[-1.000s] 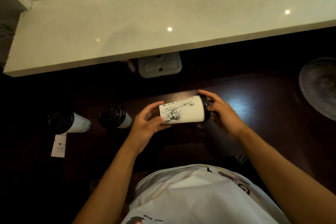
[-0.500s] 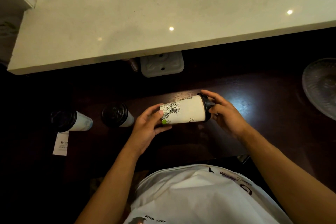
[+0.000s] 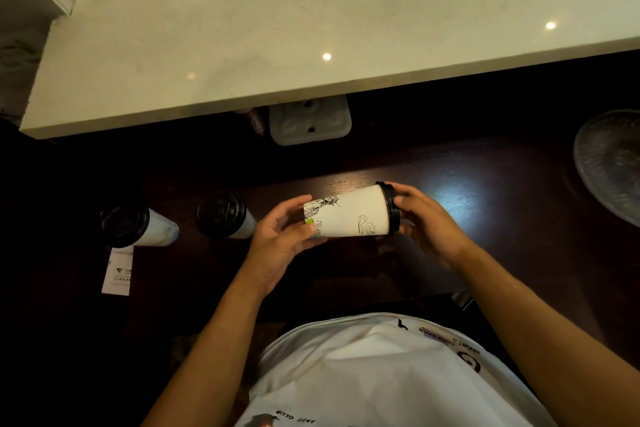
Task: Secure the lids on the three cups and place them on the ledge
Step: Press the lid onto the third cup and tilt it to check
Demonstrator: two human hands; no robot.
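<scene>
A: We log the paper cup (image 3: 349,215) first. It lies sideways in the air above the dark bench (image 3: 502,204), base to our left, black lid (image 3: 390,209) to our right, line drawings on its white wall.

B: Grips?

A: Our left hand (image 3: 282,244) cradles the base end, fingers curled round it, clasping the cup. Our right hand (image 3: 424,222) closes on the lid, thumb on its rim, fingers behind it. We cannot tell whether the lid is fully seated.

B: The other two?

A: Both stand on the bench to the left, each with a black lid on. The nearer lidded cup (image 3: 225,217) is just beside our left hand; the far-left cup (image 3: 136,227) stands apart from it, with a white paper slip (image 3: 117,272) below it. We cannot tell if the slip is attached.

B: And the ledge?

A: The pale stone ledge (image 3: 242,55) runs across the top, above the bench, bearing only light spots. Under its edge sits a pale moulded tray (image 3: 310,123). A clear glass dish (image 3: 609,163) rests at the far right of the bench. Our white printed shirt (image 3: 381,378) fills the bottom.
</scene>
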